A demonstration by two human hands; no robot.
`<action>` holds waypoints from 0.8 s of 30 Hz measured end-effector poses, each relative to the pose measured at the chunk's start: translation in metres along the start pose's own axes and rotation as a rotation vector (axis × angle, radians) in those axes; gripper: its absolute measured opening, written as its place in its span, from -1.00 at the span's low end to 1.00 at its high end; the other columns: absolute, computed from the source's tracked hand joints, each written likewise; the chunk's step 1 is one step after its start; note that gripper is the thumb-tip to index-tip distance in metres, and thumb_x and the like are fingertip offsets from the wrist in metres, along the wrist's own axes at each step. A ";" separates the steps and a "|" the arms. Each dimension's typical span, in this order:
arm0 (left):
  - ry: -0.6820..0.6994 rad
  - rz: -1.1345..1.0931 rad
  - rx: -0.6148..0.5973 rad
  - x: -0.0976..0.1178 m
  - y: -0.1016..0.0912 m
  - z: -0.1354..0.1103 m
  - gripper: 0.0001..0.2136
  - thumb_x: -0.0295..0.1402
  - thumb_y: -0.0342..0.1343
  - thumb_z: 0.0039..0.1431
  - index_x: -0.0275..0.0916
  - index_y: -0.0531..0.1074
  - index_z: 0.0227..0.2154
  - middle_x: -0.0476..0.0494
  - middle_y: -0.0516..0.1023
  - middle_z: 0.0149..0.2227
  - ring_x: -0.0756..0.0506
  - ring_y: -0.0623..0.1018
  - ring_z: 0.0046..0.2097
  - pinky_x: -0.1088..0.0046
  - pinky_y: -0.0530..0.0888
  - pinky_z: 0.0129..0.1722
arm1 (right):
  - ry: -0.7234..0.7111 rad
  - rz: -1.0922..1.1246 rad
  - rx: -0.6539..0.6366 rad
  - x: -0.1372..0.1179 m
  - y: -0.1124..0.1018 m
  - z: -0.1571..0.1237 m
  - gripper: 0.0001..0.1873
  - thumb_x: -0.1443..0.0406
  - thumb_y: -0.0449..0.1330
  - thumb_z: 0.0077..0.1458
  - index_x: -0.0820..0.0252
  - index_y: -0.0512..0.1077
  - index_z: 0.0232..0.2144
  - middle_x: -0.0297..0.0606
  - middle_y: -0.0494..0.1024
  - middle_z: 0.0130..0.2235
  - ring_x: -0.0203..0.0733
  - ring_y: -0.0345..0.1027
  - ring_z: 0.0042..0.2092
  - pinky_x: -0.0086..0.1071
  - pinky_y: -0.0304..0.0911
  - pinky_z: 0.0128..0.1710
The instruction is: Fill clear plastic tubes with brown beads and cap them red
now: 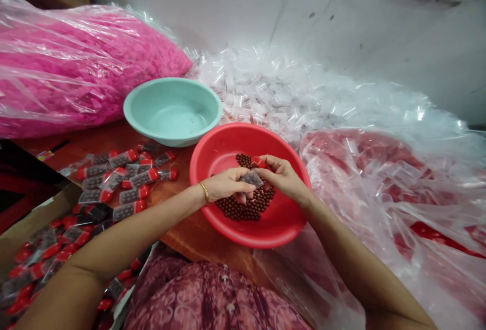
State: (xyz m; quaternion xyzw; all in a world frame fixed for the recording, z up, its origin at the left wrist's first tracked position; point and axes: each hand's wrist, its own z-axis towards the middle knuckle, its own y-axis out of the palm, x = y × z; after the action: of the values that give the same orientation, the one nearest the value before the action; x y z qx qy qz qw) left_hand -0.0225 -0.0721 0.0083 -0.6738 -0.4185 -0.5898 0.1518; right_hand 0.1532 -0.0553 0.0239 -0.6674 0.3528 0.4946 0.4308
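Over the red basin (288, 218) my left hand (228, 186), with a gold bangle at the wrist, is closed around a small clear plastic bottle (252, 179) that looks filled with dark balls. My right hand (281, 175) pinches a red cap (258, 162) close to the bottle's upper end; whether the cap touches the bottle I cannot tell. Below both hands, a heap of small brown balls (243, 209) lies on the basin's floor. Left of the basin, several filled bottles with red caps (134, 178) lie on their sides on the brown table (197, 234).
A pale green basin (172, 112) stands behind the red one. At the left are a big bag of pink pieces (83, 67) and, lower down, a box of capped bottles (41, 264). Clear plastic containers (273, 87) pile along the wall. A bag of red caps (360, 168) lies right.
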 end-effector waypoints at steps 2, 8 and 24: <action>0.053 0.001 0.050 0.000 0.001 0.001 -0.78 -0.34 0.15 -0.05 -0.33 0.30 -0.34 0.02 0.39 -0.46 0.14 0.36 -0.54 0.61 0.33 -0.52 | 0.052 0.015 0.035 0.000 0.001 -0.001 -0.67 0.15 0.20 -0.13 0.21 0.36 -0.30 -0.45 0.33 -0.52 -0.44 0.12 -0.61 -0.50 0.10 -0.64; 0.140 0.080 0.143 0.000 0.004 0.002 -0.82 -0.39 0.09 0.00 -0.32 0.28 -0.31 0.03 0.38 -0.47 0.14 0.34 -0.57 0.60 0.30 -0.54 | 0.090 0.119 0.055 -0.002 0.001 -0.011 -0.61 0.11 0.11 -0.04 0.20 0.33 -0.18 -0.48 0.22 -0.57 -0.41 0.10 -0.60 -0.49 0.10 -0.63; 0.248 0.565 0.323 -0.003 0.016 -0.004 -0.77 -0.29 0.10 0.03 -0.27 0.30 -0.25 -0.09 0.47 -0.31 -0.05 0.45 -0.28 0.43 0.38 -0.29 | -0.146 -0.323 0.139 0.012 0.007 -0.030 -0.53 0.05 -0.01 0.14 0.24 0.44 -0.09 -0.37 0.35 -0.60 -0.32 0.23 -0.57 -0.43 0.20 -0.57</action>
State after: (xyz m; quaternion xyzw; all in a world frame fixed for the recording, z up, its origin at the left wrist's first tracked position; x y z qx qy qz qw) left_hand -0.0131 -0.0851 0.0113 -0.6536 -0.2817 -0.5280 0.4634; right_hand 0.1608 -0.0866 0.0151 -0.6464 0.2420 0.4404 0.5741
